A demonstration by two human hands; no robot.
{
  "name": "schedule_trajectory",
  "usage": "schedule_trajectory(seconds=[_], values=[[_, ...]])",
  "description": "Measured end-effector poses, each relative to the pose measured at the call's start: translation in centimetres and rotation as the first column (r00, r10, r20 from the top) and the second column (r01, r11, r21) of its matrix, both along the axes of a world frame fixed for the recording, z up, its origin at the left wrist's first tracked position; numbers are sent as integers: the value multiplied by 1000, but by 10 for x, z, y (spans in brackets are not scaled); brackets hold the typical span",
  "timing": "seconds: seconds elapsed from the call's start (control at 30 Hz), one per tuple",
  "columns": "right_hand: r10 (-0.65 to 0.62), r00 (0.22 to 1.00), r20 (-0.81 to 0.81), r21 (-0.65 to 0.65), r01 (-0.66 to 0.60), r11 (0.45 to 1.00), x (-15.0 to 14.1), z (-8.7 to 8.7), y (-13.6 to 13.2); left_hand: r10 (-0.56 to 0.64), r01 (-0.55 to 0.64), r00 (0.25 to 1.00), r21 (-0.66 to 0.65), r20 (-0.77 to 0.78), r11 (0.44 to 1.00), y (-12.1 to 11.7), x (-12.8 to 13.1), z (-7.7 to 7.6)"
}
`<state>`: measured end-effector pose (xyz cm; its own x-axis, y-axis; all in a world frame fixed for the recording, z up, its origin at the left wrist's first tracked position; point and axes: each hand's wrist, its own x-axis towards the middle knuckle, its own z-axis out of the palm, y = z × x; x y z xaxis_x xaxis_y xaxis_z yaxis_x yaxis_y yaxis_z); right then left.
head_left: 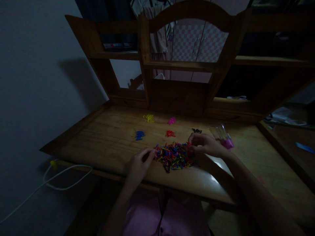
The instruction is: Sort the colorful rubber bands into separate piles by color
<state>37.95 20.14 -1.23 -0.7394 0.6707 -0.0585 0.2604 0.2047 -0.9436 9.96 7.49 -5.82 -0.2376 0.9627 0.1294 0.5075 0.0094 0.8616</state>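
A mixed pile of small, thin colourful pieces (176, 157) lies near the front of the wooden desk; they look like little bands or clips, too small to tell which. At its left edge is my left hand (140, 164), thumb and forefinger pinched together by the pieces. My right hand (205, 144) reaches into the right edge, fingers curled closed beside some red pieces. What either pinch holds, if anything, is too small to make out. Behind the pile lie sorted heaps: yellow (149, 118), pink (171, 121), blue (139, 135), red (170, 133) and black (197, 130).
A clear container with a pink lid (227, 143) lies on its side right of the black heap. Wooden shelves (177, 67) rise along the desk's back edge. A white cable (67, 168) loops by the left front edge, beside the wall.
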Motion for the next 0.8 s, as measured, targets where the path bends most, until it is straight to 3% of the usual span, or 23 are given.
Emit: schedule_trajectory(seconds=[0.4,0.8], values=[[-59,998,-9,-6,59,998,-7,-12,2,-8,8,1000,1,17,1000,0,0,0],[-117,993,-2,1,117,993,-8,-9,-1,-8,7,1000,12,16,1000,-1,1,2]])
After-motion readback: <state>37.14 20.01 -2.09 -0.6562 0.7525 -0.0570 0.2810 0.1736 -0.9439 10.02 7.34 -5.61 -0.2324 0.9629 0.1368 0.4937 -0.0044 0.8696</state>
